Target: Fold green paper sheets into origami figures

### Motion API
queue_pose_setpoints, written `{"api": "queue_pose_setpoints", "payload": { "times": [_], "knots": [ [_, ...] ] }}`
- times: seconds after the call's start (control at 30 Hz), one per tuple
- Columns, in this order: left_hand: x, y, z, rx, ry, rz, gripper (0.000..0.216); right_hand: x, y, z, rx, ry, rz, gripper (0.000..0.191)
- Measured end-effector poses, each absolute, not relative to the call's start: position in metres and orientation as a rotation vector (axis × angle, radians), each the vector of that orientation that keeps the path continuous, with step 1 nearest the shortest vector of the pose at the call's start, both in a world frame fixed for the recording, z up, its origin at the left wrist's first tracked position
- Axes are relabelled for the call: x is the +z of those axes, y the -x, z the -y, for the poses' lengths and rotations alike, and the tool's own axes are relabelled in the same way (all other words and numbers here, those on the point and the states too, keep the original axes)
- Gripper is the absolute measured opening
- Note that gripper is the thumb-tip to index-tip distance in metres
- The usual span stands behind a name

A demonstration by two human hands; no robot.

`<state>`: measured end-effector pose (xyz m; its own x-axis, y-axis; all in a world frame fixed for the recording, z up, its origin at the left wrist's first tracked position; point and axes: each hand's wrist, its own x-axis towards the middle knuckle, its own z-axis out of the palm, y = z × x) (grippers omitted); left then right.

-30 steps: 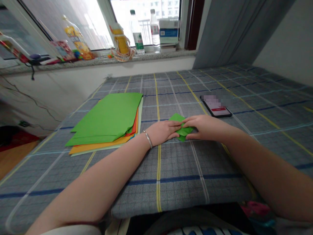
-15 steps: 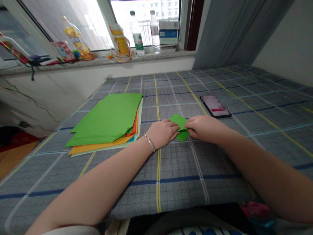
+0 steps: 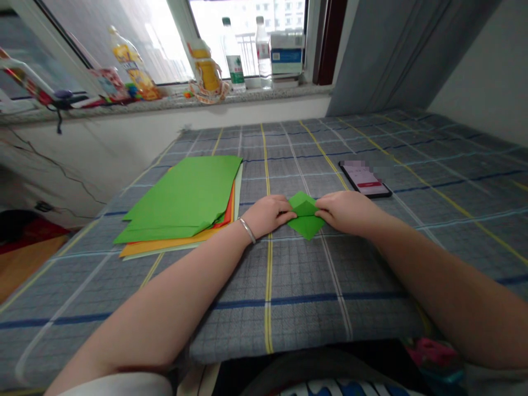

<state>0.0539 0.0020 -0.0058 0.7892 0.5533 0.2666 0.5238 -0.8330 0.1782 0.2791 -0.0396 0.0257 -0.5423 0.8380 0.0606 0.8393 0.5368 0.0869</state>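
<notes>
A small folded piece of green paper (image 3: 304, 215) lies flat on the checked grey cover (image 3: 289, 280), in a rough diamond shape. My left hand (image 3: 267, 215), with a silver bangle (image 3: 247, 230) on its wrist, presses the paper's left side with its fingertips. From the right, my right hand (image 3: 345, 213) has its fingers on the opposite side. Between the hands, the paper's top and bottom points show. Its left and right corners are hidden under my fingers.
To the left lies a stack of coloured paper sheets (image 3: 181, 201), green on top with orange beneath. A smartphone (image 3: 365, 180) with a blurred screen lies beyond my right hand. Bottles stand on the window sill (image 3: 173, 101) at the far side.
The green paper now lies as a neater, flatter diamond. My hands have shifted to its two sides, leaving more of it showing, and the view has tilted slightly.
</notes>
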Motion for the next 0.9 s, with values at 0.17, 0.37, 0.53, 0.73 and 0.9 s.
{"api": "queue_pose_setpoints", "payload": {
  "times": [0.17,0.37,0.53,0.73,0.9],
  "knots": [
    [-0.003,-0.047,-0.006,0.469,-2.759,-1.015,0.018,0.028,-0.28,0.038,-0.067,1.563,2.668,0.022],
    [0.004,-0.044,-0.006,0.352,-2.68,-1.123,0.018,0.028,-0.279,0.037,0.025,1.665,2.555,0.022],
    [0.004,-0.047,-0.003,0.362,-2.693,-1.128,0.015,0.019,-0.277,0.034,0.107,1.536,2.586,0.024],
    [0.011,-0.051,0.003,0.253,-2.816,-1.166,0.018,0.017,-0.274,0.034,0.07,1.514,2.638,0.028],
    [0.021,-0.053,0.009,0.055,-2.854,-1.18,0.018,0.017,-0.273,0.034,0.137,1.519,2.609,0.027]
  ]
}}
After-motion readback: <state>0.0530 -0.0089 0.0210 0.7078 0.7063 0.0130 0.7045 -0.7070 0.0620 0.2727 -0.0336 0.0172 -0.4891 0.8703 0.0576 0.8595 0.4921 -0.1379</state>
